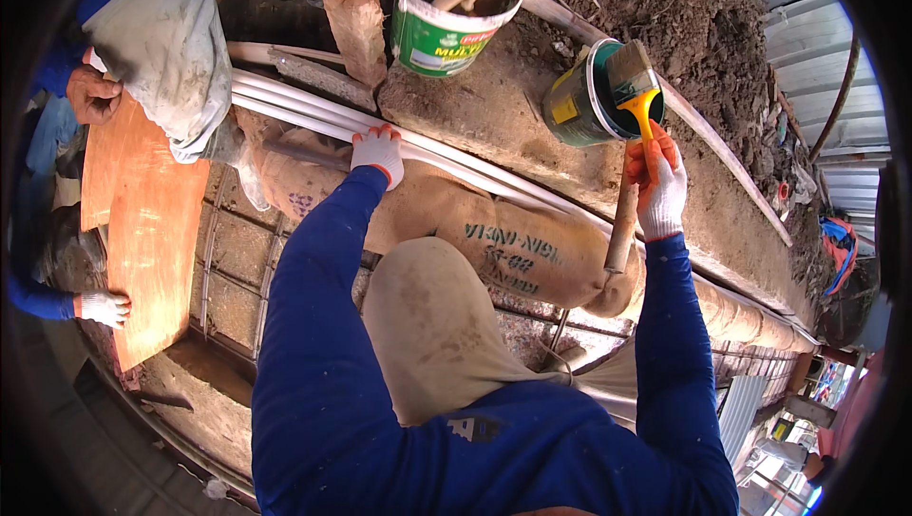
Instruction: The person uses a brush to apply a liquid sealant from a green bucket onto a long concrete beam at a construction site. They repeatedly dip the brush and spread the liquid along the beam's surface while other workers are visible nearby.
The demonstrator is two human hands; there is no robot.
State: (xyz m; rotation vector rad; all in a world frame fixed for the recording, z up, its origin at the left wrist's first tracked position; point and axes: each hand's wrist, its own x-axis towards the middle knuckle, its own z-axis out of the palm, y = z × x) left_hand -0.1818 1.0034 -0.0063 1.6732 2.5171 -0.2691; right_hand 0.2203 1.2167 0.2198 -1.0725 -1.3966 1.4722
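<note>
My left hand [379,156], in a white glove with orange fingertips, is closed over a bundle of long white pipes [456,157]. My right hand [659,195], gloved alike, grips a paintbrush [640,109] by its yellow handle. The brush points upward, its bristles over the mouth of a dark green bucket [570,107]. Just below my right hand a brown wooden handle [621,231] stands against a stuffed sack [532,248] with printed marks. The sack lies beside the pipes, in front of my knee.
A green-and-white bucket [445,36] with wooden-handled tools stands at the top. At left, a co-worker's bare hand [93,95] and gloved hand [103,308] are near a plywood board [147,240]. Steel rebar [264,290] crosses the ground; soil [684,12] lies beyond the concrete ledge [722,198].
</note>
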